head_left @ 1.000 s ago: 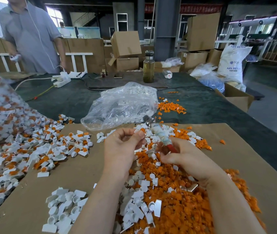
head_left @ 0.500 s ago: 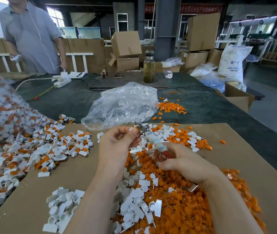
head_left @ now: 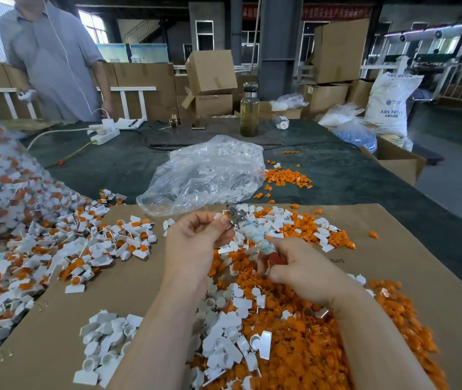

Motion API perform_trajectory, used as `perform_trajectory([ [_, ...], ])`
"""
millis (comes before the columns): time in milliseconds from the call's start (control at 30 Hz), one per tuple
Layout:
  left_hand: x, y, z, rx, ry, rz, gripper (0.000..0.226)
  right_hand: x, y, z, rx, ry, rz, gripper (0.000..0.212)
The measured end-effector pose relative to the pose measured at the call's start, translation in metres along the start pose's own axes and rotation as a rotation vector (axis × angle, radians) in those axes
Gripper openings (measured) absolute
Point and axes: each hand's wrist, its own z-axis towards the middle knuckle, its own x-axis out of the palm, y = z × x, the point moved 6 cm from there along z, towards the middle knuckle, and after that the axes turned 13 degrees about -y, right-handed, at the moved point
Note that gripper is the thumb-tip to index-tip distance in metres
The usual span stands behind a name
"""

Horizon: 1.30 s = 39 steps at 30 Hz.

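Tool (head_left: 252, 237) is held above the cardboard sheet (head_left: 410, 266). Orange caps (head_left: 308, 350) are heaped under it, white tabbed parts (head_left: 106, 344) lie front-left, and a clear plastic bag (head_left: 204, 175) sits just past its tip. The long axis runs from lower right up-left, head pointing away. It has a red handle, pale taped shaft and metal head. Right hand (head_left: 305, 273) is wrapped round the handle; left hand (head_left: 196, 243) pinches a small white piece (head_left: 226, 217) at the head.

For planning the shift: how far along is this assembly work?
Done: a pile of joined pieces at the left. In hand: the left hand pinches a white piece at the tool tip, gripped by the right hand. To do: heaps of loose white pieces and orange pieces.
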Motion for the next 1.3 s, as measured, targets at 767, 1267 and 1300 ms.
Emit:
perform_trajectory([
  [767,-0.1,0.024,0.048,-0.527,-0.661,-1.171,0.034,-0.023,-0.019,0.008,0.096,-0.498,-0.165,0.015],
  [1267,0.023,0.01,-0.015,0.479,0.274,0.912,0.006,-0.022,-0.028,0.01,0.185,-0.489,-0.329,0.023],
  [1300,0.03,0.015,-0.019,0.574,0.306,0.975,0.013,-0.022,-0.029,0.01,0.188,-0.494,-0.334,0.023],
])
